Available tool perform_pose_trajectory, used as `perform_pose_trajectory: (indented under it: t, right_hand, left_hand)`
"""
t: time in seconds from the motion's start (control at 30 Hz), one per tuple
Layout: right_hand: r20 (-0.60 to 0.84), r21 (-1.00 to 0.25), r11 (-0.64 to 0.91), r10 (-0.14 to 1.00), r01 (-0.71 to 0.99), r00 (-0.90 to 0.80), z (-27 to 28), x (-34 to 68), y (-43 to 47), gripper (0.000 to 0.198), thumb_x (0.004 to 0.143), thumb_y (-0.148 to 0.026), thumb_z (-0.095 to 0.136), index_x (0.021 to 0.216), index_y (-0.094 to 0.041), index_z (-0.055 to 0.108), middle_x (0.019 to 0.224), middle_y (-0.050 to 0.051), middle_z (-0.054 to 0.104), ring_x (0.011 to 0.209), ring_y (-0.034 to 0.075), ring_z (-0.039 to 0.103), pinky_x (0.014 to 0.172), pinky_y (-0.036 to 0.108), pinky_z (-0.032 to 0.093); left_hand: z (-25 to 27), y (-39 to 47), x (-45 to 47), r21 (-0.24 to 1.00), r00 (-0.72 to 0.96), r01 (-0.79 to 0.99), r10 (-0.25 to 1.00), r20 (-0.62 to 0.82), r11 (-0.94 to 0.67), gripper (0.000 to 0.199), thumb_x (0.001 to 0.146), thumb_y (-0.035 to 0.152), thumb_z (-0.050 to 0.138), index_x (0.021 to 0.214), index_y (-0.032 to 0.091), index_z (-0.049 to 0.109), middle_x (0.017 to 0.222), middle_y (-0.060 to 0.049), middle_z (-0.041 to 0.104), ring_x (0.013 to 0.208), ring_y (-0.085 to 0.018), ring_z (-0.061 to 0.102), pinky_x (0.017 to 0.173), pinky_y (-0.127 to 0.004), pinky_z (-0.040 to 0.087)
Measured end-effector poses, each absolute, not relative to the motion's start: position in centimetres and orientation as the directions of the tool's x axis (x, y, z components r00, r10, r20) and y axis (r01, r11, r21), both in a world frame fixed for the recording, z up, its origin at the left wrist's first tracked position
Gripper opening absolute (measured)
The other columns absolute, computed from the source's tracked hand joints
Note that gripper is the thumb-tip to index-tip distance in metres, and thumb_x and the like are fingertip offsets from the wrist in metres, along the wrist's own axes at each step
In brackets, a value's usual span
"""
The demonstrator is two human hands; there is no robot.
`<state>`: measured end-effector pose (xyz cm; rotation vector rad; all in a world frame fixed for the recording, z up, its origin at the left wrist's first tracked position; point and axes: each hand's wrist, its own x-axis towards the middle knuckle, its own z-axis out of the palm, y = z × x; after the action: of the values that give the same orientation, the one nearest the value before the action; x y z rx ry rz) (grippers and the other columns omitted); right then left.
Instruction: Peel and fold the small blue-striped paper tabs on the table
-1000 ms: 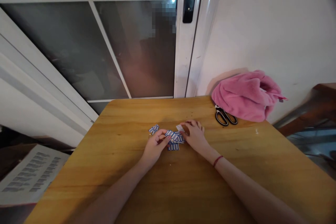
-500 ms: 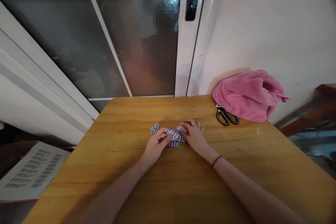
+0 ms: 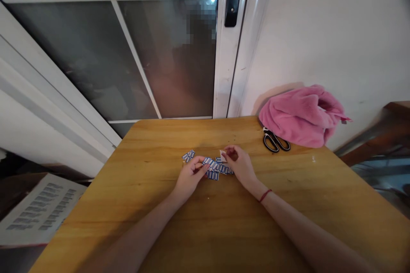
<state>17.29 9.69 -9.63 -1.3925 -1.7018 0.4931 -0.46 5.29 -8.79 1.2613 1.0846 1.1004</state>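
Between the thumb and fingers of my left hand (image 3: 190, 175) is a blue-and-white label strip (image 3: 210, 163), its printed face up. My right hand (image 3: 240, 164) pinches a small white paper piece (image 3: 222, 155) just beyond the strip's right end. Under and around both hands lie more blue-and-white label pieces (image 3: 213, 176), partly overlapping. Another label piece (image 3: 188, 155) rests on the table beyond my left fingers. Parts of the pieces near the right hand are hidden by its fingers.
The wooden table (image 3: 205, 230) reaches a glazed white-framed door (image 3: 179, 59). Black-handled scissors (image 3: 276, 141) lie at the back right, partly under a pink plush cloth (image 3: 301, 115). A cardboard box (image 3: 41, 209) stands beyond the table's left edge.
My right hand has shifted slightly right, and the white piece in its fingers now stands more upright. More of the label pieces beneath shows. The left hand stays put.
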Motion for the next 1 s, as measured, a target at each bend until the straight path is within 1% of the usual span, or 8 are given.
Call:
perform_pose_trajectory:
  t: [0.13,0.23,0.3,0.43,0.6,0.73,0.87,1.0]
  right_hand:
    - [0.594,-0.676,0.525,0.804,0.518,-0.04,-8.7,16.6,7.6,0.013,0.081,-0.027,0.055,0.091,-0.019,0.052,0.082,0.003,0.059,0.081,0.017,0.056,0.077,0.032,0.043]
    - [0.608,-0.591,0.626,0.76,0.509,-0.23,-8.3,16.0,6.1,0.012,0.081,-0.023,0.054,0.093,-0.021,0.051,0.084,0.003,0.058,0.083,0.018,0.055,0.078,0.035,0.044]
    - [0.558,-0.606,0.622,0.776,0.495,-0.294,-8.3,15.7,5.6,0.015,0.082,-0.022,0.054,0.096,-0.021,0.051,0.086,0.004,0.059,0.085,0.019,0.055,0.078,0.035,0.045]
    - [0.488,-0.683,0.556,0.83,0.473,-0.27,-8.4,15.6,5.5,0.026,0.08,-0.025,0.058,0.104,-0.023,0.049,0.088,0.003,0.059,0.086,0.019,0.056,0.077,0.035,0.047]
    - [0.492,-0.685,0.595,0.804,0.422,-0.336,-8.2,15.7,5.6,0.02,0.083,-0.021,0.053,0.102,-0.023,0.05,0.096,0.005,0.057,0.091,0.018,0.055,0.081,0.035,0.047]
    - [0.485,-0.689,0.61,0.789,0.391,-0.377,-8.0,15.6,5.6,0.024,0.081,-0.016,0.053,0.104,-0.022,0.049,0.097,0.005,0.055,0.091,0.018,0.053,0.081,0.033,0.046]
    - [0.489,-0.727,0.572,0.82,0.381,-0.298,-7.9,15.6,5.8,0.023,0.083,-0.013,0.048,0.104,-0.022,0.049,0.095,0.005,0.054,0.083,0.016,0.054,0.077,0.031,0.047]
    - [0.47,-0.733,0.528,0.849,0.428,-0.243,-8.1,15.5,5.8,0.022,0.082,-0.015,0.049,0.103,-0.022,0.051,0.092,0.005,0.055,0.078,0.016,0.053,0.073,0.032,0.047]
  left_hand:
    - [-9.0,5.5,-0.4,0.999,0.155,-0.043,0.988,-0.001,0.008,0.025,0.073,0.038,0.062,0.084,0.017,0.056,0.069,0.001,0.064,0.063,-0.012,0.059,0.061,-0.022,0.047]
    - [-8.9,5.5,-0.3,0.996,0.208,-0.091,0.978,0.02,-0.001,0.026,0.073,0.038,0.063,0.085,0.016,0.057,0.073,0.0,0.065,0.065,-0.012,0.059,0.064,-0.023,0.047]
    - [-8.7,5.4,-0.3,0.992,0.235,-0.123,0.971,0.035,-0.006,0.027,0.072,0.037,0.065,0.086,0.016,0.057,0.074,0.0,0.066,0.066,-0.013,0.06,0.066,-0.024,0.047]
    - [-8.4,5.4,-0.4,0.989,0.277,-0.149,0.96,0.04,0.001,0.027,0.072,0.037,0.065,0.086,0.015,0.058,0.076,-0.001,0.066,0.066,-0.013,0.06,0.068,-0.025,0.046]
    - [-8.3,5.5,-0.5,0.984,0.293,-0.174,0.956,0.028,0.025,0.028,0.073,0.038,0.064,0.088,0.015,0.058,0.077,-0.002,0.066,0.069,-0.014,0.061,0.07,-0.027,0.047]
    - [-8.5,5.6,-0.6,0.981,0.285,-0.192,0.958,0.027,0.029,0.028,0.071,0.037,0.066,0.086,0.015,0.058,0.073,-0.001,0.065,0.065,-0.013,0.059,0.067,-0.026,0.046]
    - [-8.5,5.5,-0.4,0.979,0.276,-0.198,0.961,0.009,0.048,0.028,0.068,0.035,0.069,0.084,0.016,0.058,0.072,0.0,0.064,0.063,-0.011,0.057,0.067,-0.024,0.045]
    - [-8.3,5.2,-0.3,0.981,0.296,-0.192,0.955,0.032,0.026,0.029,0.068,0.035,0.068,0.087,0.016,0.059,0.082,-0.003,0.064,0.072,-0.014,0.059,0.07,-0.024,0.045]
